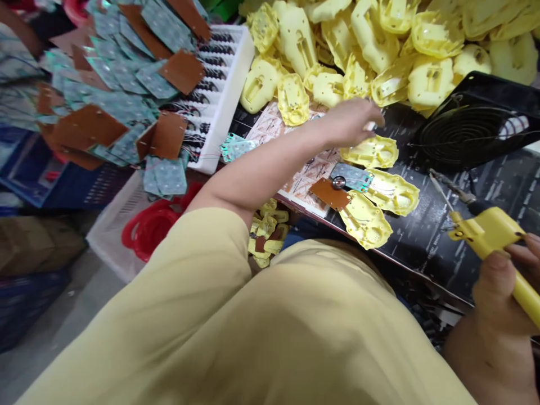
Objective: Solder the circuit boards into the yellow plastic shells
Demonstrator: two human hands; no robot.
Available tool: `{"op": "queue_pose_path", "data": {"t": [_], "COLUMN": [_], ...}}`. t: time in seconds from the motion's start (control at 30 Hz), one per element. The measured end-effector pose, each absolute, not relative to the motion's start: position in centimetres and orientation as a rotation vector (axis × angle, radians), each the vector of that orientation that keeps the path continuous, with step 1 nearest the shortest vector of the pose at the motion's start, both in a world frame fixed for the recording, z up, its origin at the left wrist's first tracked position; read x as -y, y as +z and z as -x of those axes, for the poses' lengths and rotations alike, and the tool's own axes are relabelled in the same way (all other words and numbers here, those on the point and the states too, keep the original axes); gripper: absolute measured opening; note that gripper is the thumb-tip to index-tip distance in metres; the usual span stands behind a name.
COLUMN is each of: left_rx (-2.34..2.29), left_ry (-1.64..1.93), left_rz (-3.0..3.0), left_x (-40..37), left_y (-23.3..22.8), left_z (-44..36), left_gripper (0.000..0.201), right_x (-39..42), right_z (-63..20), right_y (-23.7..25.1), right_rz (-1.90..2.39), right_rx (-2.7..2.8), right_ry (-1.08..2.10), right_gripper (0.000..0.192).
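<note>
My left hand (352, 119) reaches forward over the dark work surface (426, 247), fingers curled above a yellow plastic shell (371, 151); something small and pale shows at its fingertips, too blurred to name. My right hand (502, 281) grips a yellow soldering iron (493, 233) at the right edge, its metal tip (447, 188) pointing left. Two more yellow shells (394, 194) (366, 220) lie beside a brown circuit board (330, 194) near the table's front edge.
A large heap of yellow plastic shells (379, 39) fills the back. A black fan (472, 129) sits at the right. A white tray (223, 90) of coils and a pile of brown and green boards (113, 95) lie at left. A red ring (147, 228) is below.
</note>
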State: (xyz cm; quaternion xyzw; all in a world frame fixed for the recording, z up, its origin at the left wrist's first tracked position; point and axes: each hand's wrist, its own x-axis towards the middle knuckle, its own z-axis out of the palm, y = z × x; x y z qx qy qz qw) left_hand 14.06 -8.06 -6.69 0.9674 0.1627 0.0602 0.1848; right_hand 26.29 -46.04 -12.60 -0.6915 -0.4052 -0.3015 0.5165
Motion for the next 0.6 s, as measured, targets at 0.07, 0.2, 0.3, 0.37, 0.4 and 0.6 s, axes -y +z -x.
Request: {"op": "queue_pose_path", "data": {"t": [0.07,0.2,0.3,0.37,0.4,0.6], "left_rx": [-0.615,-0.878,-0.91,-0.856,-0.823,-0.681], "left_ry": [0.288,0.127,-0.004,0.008,0.018,0.074], "left_rz": [-2.714,-2.766,-2.802,-2.798,-2.787,-2.72], "left_x": [6.7,5.0,5.1,5.4,5.5,6.0], "left_y": [-4.8,-3.7,-5.5,-7.1,-7.9,-10.0], "left_z": [-11.4,-6.5,-4.5,-4.0,-4.0,-5.3], "left_gripper": [0.027,0.024,0.025,0.033,0.037,0.038], "right_x": [46.0,45.6,44.7,43.9,43.6,42.8], "right_z": [-26.7,-27.3,-27.2,-26.7,-26.4,-25.3], "right_y": [-12.9,-13.4,-13.3,-12.9,-12.7,-11.7], "right_rz": [1.629,1.629,1.585,1.551,1.539,1.547], "right_rx": [0.954,0.945,0.98,1.022,1.036,1.027], "right_ry": [-0.764,-0.727,-0.662,-0.632,-0.628,-0.664], "right_gripper": [0.041,0.042,0.047,0.049,0.047,0.039]}}
